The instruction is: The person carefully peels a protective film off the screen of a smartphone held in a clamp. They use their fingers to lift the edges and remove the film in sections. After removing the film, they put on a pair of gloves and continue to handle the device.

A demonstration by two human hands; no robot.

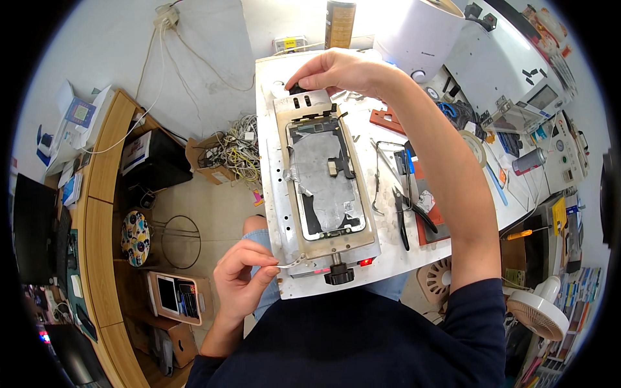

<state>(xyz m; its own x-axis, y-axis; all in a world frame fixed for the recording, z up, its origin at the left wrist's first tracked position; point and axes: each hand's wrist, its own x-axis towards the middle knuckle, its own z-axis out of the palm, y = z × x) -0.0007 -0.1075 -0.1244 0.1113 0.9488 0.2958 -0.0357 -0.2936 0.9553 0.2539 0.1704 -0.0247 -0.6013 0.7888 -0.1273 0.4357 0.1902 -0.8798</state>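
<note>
A metal clamping fixture (281, 213) lies lengthwise along the left side of the white bench. In its frame sits an opened phone part (326, 174) with a grey metal back, a pale rim and torn foil along its left edge. My right hand (330, 70) reaches over to the far end, its fingers closed around a black knob (296, 90). At the near left corner, my left hand (243, 275) pinches a thin silvery tool (291, 262), its tip by the fixture's corner; its exact kind is unclear. A second black knob (339, 274) projects from the near end.
Pliers (402, 220), a wire frame (377, 178) and a red-brown block (387, 120) lie right of the fixture. A brown can (339, 24) and a white round appliance (420, 35) stand behind. A white fan (540, 307) is low at right; tangled cables (240, 152) fill a box at left.
</note>
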